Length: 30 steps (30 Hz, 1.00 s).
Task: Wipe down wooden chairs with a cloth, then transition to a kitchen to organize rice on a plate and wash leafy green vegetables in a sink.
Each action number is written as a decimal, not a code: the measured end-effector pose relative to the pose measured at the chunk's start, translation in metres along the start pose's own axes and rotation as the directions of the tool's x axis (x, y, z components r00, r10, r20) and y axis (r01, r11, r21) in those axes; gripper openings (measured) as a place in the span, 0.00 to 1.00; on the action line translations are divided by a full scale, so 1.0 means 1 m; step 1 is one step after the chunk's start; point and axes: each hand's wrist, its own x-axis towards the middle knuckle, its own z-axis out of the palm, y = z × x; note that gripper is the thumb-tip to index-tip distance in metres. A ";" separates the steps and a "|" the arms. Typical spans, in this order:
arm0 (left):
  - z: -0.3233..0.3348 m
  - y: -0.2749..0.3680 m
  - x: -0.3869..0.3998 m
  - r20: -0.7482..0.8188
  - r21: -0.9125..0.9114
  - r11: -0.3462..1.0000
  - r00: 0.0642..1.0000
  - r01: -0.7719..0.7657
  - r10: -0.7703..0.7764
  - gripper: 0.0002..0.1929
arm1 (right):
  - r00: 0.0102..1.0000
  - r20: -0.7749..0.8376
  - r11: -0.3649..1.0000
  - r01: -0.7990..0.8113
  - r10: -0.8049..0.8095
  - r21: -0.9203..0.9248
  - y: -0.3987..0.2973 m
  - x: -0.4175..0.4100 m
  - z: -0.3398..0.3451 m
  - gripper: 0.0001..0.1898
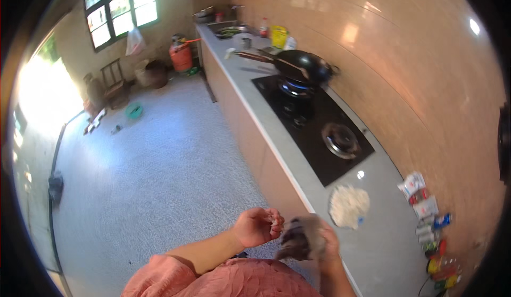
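Observation:
My left hand (261,227) is raised before my body, its fingers curled; whether something small is in them cannot be told. Beside it, my right hand (330,243) grips a dark, blurred cloth (297,239) at the counter's edge. A pale, fluffy round pad or cloth (349,207) with a small blue spot lies on the counter, just beyond my right hand. Farther up, a black wok (303,63) with a long handle sits tilted over a lit blue flame on the rear burner of the black gas hob (307,117). The nearer burner (341,140) bears no pan.
Bottles, jars and packets (433,233) line the wall side of the counter (383,233). Beyond the wok are a yellow bag (278,37), a bottle (264,28) and a sink (223,26). An orange gas cylinder (181,57), a wooden chair (114,83) and a green basin (133,111) stand on the floor.

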 end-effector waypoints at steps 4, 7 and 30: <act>-0.013 0.092 -0.030 -0.280 0.210 0.976 0.952 -0.065 0.124 0.10 | 0.954 -0.015 0.943 -0.295 0.301 0.152 0.051 0.102 0.079 0.27; -0.026 0.156 -0.041 -0.415 0.223 0.961 0.877 -0.162 0.243 0.11 | 0.938 0.204 0.944 -0.308 0.280 0.121 0.052 0.168 0.147 0.25; -0.044 0.612 -0.013 -0.245 0.062 0.746 0.714 -0.663 0.656 0.16 | 0.565 0.754 0.599 -0.745 0.335 0.293 0.076 0.715 0.286 0.26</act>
